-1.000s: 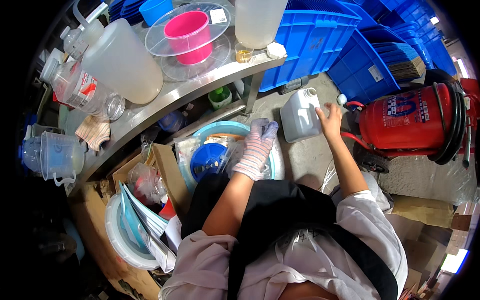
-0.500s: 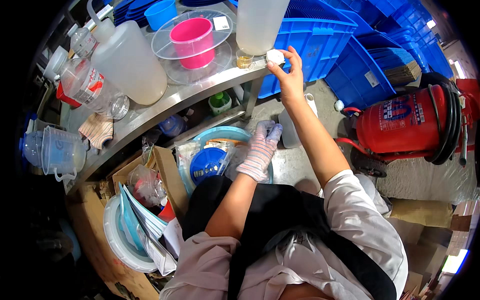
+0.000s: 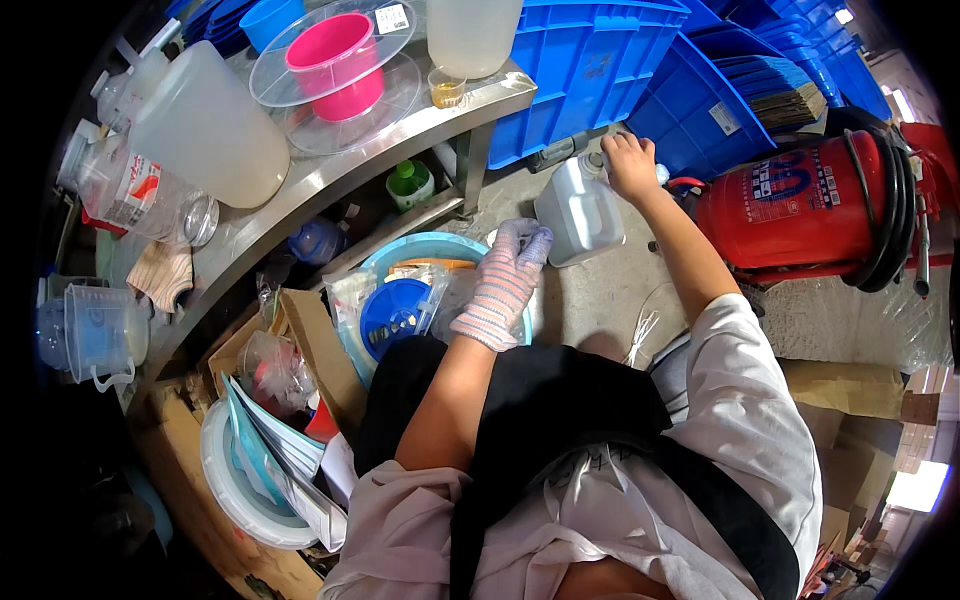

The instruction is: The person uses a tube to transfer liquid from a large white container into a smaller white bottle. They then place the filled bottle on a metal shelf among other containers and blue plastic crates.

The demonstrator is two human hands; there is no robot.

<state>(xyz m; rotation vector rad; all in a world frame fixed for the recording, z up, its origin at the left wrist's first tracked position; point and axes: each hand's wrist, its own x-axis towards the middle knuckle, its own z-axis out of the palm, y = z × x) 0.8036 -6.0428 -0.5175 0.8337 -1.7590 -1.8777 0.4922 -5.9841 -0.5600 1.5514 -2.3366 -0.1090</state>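
Note:
My right hand (image 3: 632,170), bare, reaches out to the upper right side of a translucent plastic jug (image 3: 582,215) above the floor. Its fingers curl over at the jug's top, though the exact grip is partly hidden. In front of my body, my left hand (image 3: 512,262) wears a striped knit glove with bluish fingertips. Those fingers are folded closed; whatever they may hold is out of sight. Below and beside the glove stands a light-blue basin (image 3: 425,246) holding a blue disc (image 3: 395,315) and plastic bags.
A metal table (image 3: 330,185) on the left carries a pink tub (image 3: 330,60), clear discs, a small cup (image 3: 446,90) and large translucent containers. Blue crates (image 3: 590,75) stand at the back. A wheeled red fire extinguisher (image 3: 790,205) is on the right. Cartons and a white bucket sit lower left.
My right hand has left the table's corner and come down to the jug. The small white object it held there no longer shows. My left hand stays folded. The whole view has shifted.

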